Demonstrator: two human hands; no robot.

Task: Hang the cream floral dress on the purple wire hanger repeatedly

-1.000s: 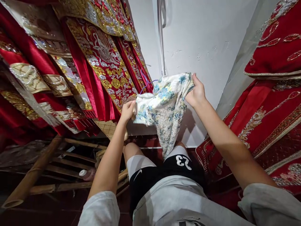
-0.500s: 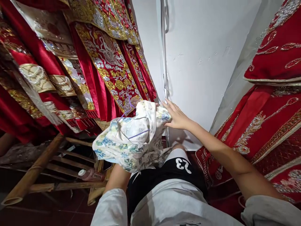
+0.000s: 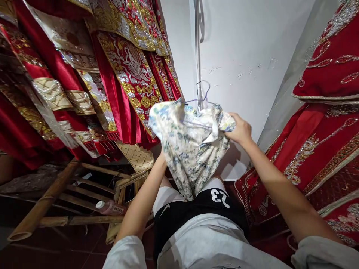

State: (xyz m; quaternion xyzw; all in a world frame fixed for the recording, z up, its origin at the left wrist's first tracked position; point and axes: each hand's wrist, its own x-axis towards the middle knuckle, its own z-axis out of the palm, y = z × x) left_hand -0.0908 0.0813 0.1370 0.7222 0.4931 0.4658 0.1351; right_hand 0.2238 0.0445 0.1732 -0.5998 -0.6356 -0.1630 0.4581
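A white floral blouse (image 3: 186, 144), patterned in blue, green and yellow, is held up in front of me. Its purple wire hanger (image 3: 206, 89) sits in the neckline, with the hook standing up toward the wall. At the right shoulder of the blouse my right hand (image 3: 240, 129) is closed on the fabric. My left hand is under the blouse's left side; only the wrist shows below the cloth, and the fingers are hidden. The blouse's lower part hangs in folds above my legs.
Red embroidered garments with gold and silver work (image 3: 134, 71) hang at the left. More red beaded garments (image 3: 297, 157) are at the right. A metal pole (image 3: 198, 48) stands against the white wall (image 3: 238, 45). A bamboo chair (image 3: 81, 221) holds a pink bottle (image 3: 110, 207).
The blouse has swung upright and spread out, moving up and to the right. Its hanger hook has turned from the left side to the top. My right hand has moved right, closing on the shoulder.
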